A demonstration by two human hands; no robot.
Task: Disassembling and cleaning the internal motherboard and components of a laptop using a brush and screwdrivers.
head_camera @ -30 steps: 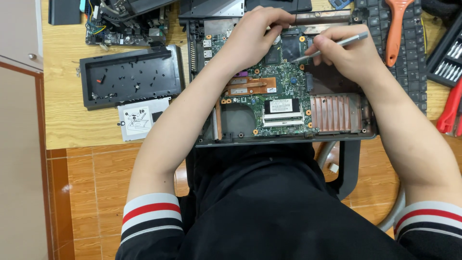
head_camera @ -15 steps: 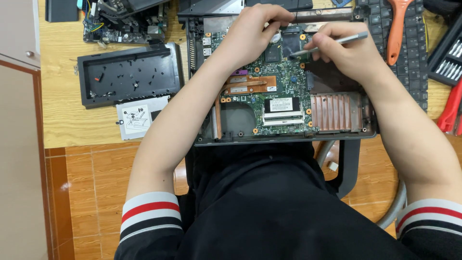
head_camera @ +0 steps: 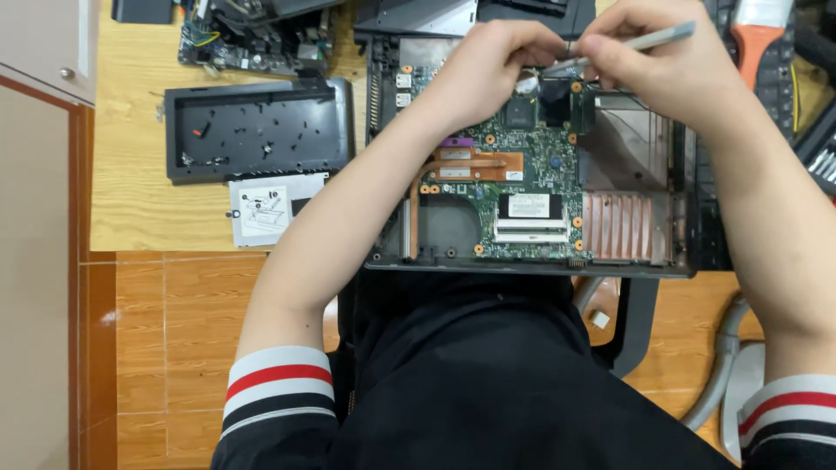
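An opened laptop base (head_camera: 531,265) lies before me with its green motherboard (head_camera: 522,187), copper heat pipe (head_camera: 470,164) and copper fins (head_camera: 623,228) bare. My right hand (head_camera: 662,74) grips a thin silver tool (head_camera: 666,36), whose tip points left over the board's far part. My left hand (head_camera: 492,74) is curled right at that tip, above a dark chip (head_camera: 522,111). A small white bit (head_camera: 527,83) shows under its fingertips; whether they pinch it is unclear.
On the wooden table (head_camera: 131,157) to the left lie a black plastic cover (head_camera: 257,126), a silver drive caddy (head_camera: 266,207) and another circuit board (head_camera: 257,39). An orange-handled tool (head_camera: 756,35) and a keyboard (head_camera: 779,70) lie at the right. A chair arm (head_camera: 631,326) sits below.
My right hand has lifted the tool off the board toward the far edge. The left fingers have closed in on its tip, so both hands now meet.
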